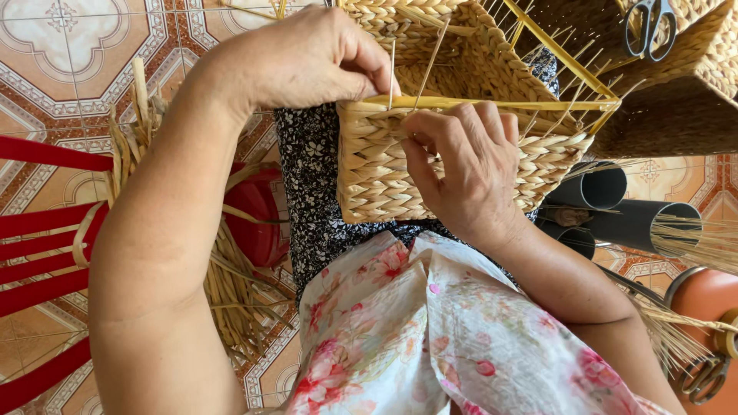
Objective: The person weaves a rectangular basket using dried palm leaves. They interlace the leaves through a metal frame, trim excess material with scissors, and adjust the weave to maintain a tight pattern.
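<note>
Your left hand (307, 58) hides its own fingertips against the woven basket (430, 165). The top edge cuts that basket off at twelve o'clock. At five o'clock, the scissors (703, 378) lie half out of frame.

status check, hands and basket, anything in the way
Left hand pinching a thin straw at the rim. Right hand gripping the woven basket wall. Nothing blocking.

Home weaving spot: patterned floor tiles (61, 46), straw bundles (231, 284), woven baskets (676, 100)
</note>
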